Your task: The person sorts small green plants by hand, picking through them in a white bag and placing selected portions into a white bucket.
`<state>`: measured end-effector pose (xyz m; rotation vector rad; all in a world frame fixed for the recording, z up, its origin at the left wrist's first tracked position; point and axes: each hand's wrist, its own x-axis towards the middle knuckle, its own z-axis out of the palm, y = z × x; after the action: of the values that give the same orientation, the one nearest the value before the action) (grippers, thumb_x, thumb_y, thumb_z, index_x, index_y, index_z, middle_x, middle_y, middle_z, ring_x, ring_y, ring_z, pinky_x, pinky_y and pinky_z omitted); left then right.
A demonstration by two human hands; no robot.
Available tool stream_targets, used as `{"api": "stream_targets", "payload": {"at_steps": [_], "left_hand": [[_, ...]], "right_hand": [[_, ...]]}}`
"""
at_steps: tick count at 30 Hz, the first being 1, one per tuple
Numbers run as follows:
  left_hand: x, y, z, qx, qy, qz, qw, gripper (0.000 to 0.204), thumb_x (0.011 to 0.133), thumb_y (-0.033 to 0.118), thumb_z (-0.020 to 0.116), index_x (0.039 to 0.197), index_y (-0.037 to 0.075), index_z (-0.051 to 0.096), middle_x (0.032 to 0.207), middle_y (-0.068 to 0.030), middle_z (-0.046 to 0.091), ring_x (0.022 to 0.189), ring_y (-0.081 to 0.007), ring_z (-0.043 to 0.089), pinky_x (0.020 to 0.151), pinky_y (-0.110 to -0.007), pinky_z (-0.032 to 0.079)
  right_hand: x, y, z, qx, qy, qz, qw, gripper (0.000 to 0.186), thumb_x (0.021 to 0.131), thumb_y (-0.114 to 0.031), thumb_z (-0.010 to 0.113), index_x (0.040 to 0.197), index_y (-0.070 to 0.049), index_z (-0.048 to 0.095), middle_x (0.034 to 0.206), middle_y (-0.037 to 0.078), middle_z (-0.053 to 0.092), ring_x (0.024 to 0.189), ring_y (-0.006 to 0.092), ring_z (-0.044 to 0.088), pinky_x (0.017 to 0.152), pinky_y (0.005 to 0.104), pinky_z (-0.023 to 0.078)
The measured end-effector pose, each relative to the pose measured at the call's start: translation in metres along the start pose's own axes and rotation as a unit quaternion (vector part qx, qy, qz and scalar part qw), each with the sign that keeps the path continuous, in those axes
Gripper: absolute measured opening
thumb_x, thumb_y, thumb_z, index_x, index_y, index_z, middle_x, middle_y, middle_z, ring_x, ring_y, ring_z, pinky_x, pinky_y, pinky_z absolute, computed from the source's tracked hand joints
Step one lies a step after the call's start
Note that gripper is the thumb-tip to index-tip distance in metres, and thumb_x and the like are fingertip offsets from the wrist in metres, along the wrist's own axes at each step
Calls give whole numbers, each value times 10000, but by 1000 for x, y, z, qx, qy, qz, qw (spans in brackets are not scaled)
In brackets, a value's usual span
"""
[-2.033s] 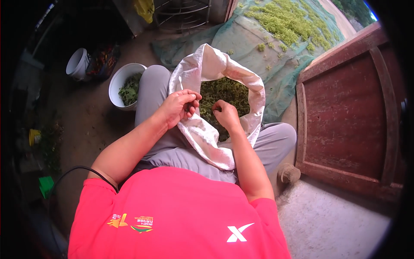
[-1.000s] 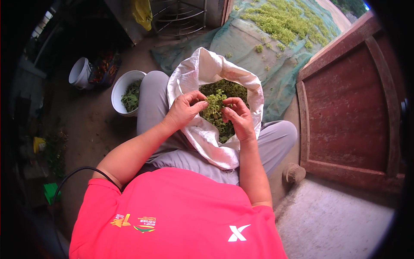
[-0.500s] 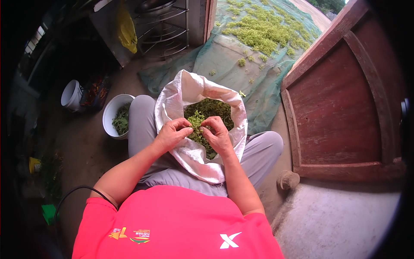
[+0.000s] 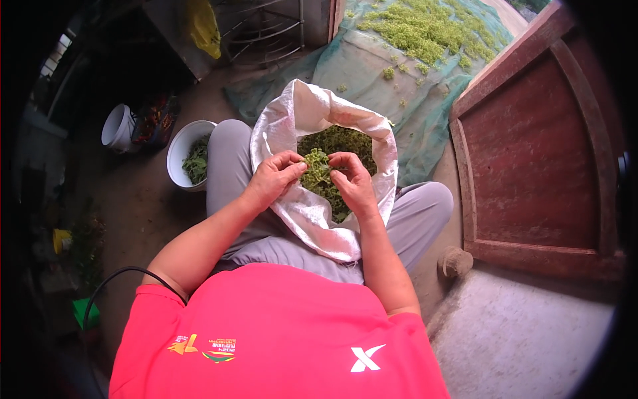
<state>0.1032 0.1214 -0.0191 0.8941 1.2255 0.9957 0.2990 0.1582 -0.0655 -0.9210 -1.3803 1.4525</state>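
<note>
Two hands are shown in the head view: a green sprig (image 4: 316, 166) is pinched by the left hand (image 4: 274, 175) and the right hand (image 4: 355, 183) over the mouth of a white sack (image 4: 276, 126), which is wedged between the legs (image 4: 229, 149) (presumably so it is steadied, leaving both hands freed).

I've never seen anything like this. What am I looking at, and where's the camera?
There's no machine: these are a person's two bare hands. A wide fisheye camera worn on the head looks down at them, so straight edges bend. The left hand and right hand pinch a green sprig over the open mouth of a white sack, which holds more greenery. At the left, the nearer white bucket holds leaves; beyond the sack, yellow-green plants lie spread on a green net.
</note>
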Motion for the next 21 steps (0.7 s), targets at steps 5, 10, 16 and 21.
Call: {"api": "stream_targets", "payload": {"at_steps": [5, 10, 16, 21], "left_hand": [[-3, -1, -1, -19, -19, 6, 1000, 68, 920, 137, 578, 950, 86, 611, 655, 76, 496, 470, 4, 351, 414, -165, 251], [-2, -3, -3, -1, -38, 6, 999, 73, 918, 124, 576, 965, 81, 612, 668, 75, 500, 477, 4, 354, 414, -165, 254], [-1, -5, -1, 10, -36, 3, 999, 83, 917, 118, 577, 976, 74, 616, 682, 74, 508, 481, 3, 356, 415, -163, 259], [-1, -7, 0, 18, -33, 7, 999, 88, 915, 119, 581, 978, 69, 618, 686, 72, 511, 480, 3, 356, 416, -161, 264]], "right_hand": [[-2, -14, 9, -251, 27, -135, 958, 231, 731, -63, 660, 954, -49, 599, 988, 95, 580, 903, 241, 597, 771, 311, 489], [-1, -12, 13, -331, 67, -213, 917, 165, 714, -48, 647, 874, -41, 604, 966, 114, 587, 876, 268, 595, 753, 325, 493], [2, 1, -3, 16, 78, -34, 996, 66, 780, -8, 559, 842, -3, 578, 1009, 56, 581, 827, 108, 544, 724, 257, 466], [1, -1, -7, 219, 57, 6, 974, 102, 784, -68, 546, 878, -33, 565, 1074, 76, 591, 967, 131, 515, 905, 257, 370]]}}
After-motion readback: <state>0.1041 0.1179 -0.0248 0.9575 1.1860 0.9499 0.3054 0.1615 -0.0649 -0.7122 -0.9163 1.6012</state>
